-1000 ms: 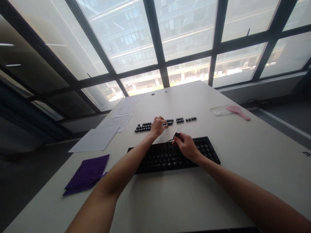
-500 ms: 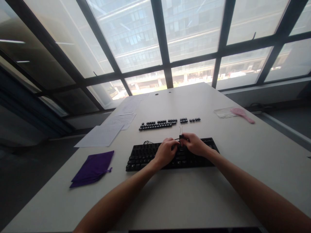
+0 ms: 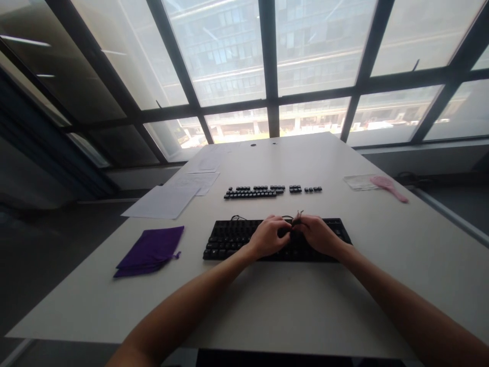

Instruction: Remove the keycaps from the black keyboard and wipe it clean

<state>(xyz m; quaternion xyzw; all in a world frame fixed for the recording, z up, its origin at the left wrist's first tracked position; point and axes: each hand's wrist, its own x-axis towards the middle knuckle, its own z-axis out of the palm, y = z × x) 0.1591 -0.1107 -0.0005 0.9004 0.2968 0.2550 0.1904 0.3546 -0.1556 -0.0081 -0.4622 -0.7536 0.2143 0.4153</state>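
Note:
A black keyboard (image 3: 233, 239) lies on the white table (image 3: 290, 306) in front of me. Both hands rest over its middle, fingertips meeting. My right hand (image 3: 319, 236) pinches a small wire keycap puller (image 3: 297, 217), whose thin prongs stick up above the fingers. My left hand (image 3: 268, 236) is curled beside it, fingers closed close to the puller's lower end; what it grips is hidden. Behind the keyboard, rows of loose black keycaps (image 3: 263, 191) are laid out on the table.
A purple cloth pouch (image 3: 151, 250) lies to the left of the keyboard. White paper sheets (image 3: 164, 200) sit further back left. A pink hairbrush (image 3: 387, 186) and a clear plastic bag (image 3: 357, 181) lie at the right. Large windows stand beyond the table's far edge.
My left hand came back from the keycap rows to the keyboard and joined my right hand at the puller. The puller now sits lower, closer to the keys.

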